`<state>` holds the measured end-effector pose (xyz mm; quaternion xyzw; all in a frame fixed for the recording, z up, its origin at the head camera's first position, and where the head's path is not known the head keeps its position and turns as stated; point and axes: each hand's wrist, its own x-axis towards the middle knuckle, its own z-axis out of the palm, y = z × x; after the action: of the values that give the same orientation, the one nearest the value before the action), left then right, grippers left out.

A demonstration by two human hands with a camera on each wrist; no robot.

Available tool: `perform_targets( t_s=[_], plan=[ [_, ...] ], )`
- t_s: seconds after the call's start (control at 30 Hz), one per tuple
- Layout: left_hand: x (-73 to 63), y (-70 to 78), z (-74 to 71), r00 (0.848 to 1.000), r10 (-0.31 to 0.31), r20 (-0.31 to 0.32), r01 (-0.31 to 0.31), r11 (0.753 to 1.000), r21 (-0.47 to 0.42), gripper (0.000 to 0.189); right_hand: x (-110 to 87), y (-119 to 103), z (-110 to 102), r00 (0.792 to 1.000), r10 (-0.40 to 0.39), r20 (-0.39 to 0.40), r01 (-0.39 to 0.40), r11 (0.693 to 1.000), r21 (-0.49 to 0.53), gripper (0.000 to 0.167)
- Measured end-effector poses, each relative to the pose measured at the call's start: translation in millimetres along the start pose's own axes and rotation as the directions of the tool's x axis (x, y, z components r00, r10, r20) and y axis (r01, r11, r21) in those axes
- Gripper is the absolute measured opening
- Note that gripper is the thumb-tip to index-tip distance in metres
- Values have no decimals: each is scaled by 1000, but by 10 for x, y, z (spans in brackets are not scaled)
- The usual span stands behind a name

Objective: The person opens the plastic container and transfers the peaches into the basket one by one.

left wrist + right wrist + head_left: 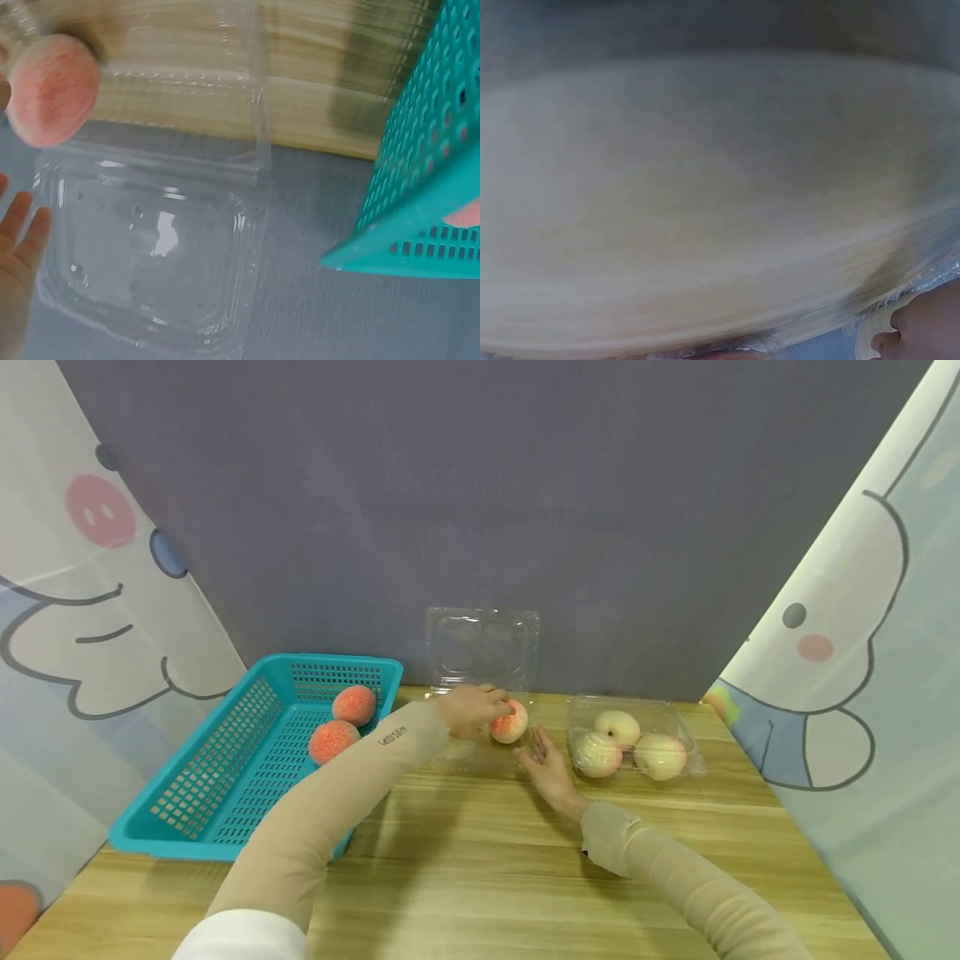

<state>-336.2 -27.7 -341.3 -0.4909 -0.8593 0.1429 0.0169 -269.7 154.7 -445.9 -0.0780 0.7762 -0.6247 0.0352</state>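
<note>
My left hand reaches over a hinged clear plastic box, its lid standing up against the wall. Beside its fingers is a pink-and-cream peach in the box's base. The left wrist view shows that peach next to a fingertip at the frame's edge, with other fingers spread apart from it. To the right of the peach, my right hand is held with fingers extended and thumb apart, gripping nothing. The right wrist view is mostly blocked by a blurred pale surface; part of a hand shows at lower right.
A turquoise basket at left holds two redder peaches, partly behind my left forearm. At right a second clear box contains three pale peaches. The grey wall stands behind the wooden table.
</note>
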Motion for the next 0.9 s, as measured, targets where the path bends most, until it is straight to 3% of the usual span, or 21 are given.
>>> perform_targets(
  t_s=[0.13, 0.47, 0.9],
  plan=[
    [121, 13, 74, 998, -38, 52, 37, 999, 25, 60, -16, -35, 8, 1000, -2, -1, 2, 1000, 7, 76],
    [407, 33, 264, 996, -71, 62, 67, 996, 53, 69, 46, 97, 34, 999, -27, -38, 27, 1000, -7, 77],
    [555, 64, 418, 995, -66, 78, 61, 996, 63, 73, 42, 80, 62, 998, -22, -61, 22, 1000, -7, 75]
  ],
)
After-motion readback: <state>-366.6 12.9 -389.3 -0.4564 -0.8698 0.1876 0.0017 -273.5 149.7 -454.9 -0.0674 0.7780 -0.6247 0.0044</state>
